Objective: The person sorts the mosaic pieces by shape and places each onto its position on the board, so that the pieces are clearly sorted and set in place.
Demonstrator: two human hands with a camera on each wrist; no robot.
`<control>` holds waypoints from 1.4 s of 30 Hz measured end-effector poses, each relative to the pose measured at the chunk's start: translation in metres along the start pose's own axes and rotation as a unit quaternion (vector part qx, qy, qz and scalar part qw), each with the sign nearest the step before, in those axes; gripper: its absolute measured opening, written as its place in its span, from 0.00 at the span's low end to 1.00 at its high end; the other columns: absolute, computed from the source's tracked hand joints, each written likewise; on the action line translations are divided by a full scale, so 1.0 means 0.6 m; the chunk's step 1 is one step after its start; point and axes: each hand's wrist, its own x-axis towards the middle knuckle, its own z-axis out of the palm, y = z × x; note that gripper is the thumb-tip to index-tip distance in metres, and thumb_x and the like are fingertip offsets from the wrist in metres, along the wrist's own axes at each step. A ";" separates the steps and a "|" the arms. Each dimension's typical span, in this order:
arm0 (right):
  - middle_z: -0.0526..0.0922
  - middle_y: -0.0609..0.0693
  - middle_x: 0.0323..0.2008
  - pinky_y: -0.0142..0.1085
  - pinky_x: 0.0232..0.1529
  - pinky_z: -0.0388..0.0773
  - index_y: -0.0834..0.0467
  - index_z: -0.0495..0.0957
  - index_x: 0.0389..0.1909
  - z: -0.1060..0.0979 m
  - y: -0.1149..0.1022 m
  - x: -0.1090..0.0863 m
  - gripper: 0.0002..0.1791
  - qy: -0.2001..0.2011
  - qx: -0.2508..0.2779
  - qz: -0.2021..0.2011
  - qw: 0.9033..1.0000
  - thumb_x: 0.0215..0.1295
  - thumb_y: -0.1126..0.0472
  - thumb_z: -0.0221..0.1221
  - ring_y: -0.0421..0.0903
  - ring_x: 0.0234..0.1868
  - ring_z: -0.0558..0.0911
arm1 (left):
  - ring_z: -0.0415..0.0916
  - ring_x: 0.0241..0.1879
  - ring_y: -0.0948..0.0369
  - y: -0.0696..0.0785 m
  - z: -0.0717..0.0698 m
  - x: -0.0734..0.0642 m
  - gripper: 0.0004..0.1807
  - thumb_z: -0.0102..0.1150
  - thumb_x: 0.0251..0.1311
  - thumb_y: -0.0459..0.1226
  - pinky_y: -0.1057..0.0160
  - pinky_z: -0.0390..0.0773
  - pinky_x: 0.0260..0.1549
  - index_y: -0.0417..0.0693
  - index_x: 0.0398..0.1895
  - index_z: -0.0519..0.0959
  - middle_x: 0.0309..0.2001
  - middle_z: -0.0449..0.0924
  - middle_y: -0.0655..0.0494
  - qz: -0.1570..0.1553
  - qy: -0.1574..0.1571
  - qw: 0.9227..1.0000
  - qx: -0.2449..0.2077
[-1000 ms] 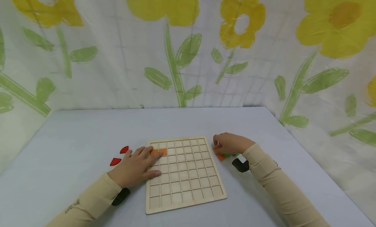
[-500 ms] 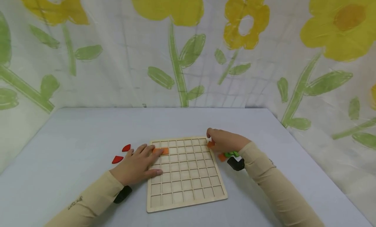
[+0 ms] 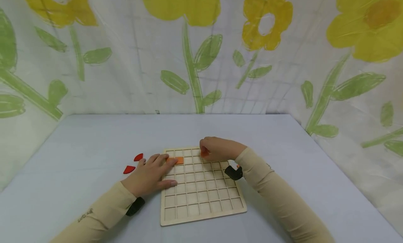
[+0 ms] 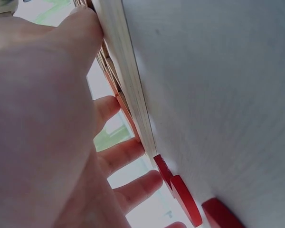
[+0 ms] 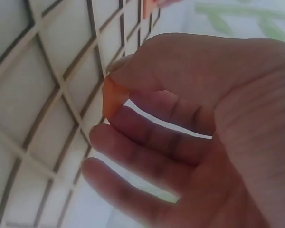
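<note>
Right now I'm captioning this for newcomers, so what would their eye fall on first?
Probably the big yellow flowers on the backdrop behind the table. Next, likely, the gridded board in the middle, with the left hand resting on its left side and the right hand pinching an orange piece over its far part. Bright red pieces lie left of the board.

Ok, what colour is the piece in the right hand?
The piece is orange, clearest in the right wrist view.
</note>
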 end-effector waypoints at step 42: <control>0.77 0.39 0.38 0.29 0.43 0.74 0.49 0.78 0.40 0.026 -0.053 0.048 0.04 0.032 -0.045 -0.084 0.995 0.66 0.56 0.60 0.35 0.37 0.76 | 0.70 0.56 0.46 0.001 -0.001 0.002 0.34 0.54 0.60 0.60 0.43 0.70 0.40 0.52 0.64 0.68 0.59 0.69 0.44 0.009 0.009 1.000 0.014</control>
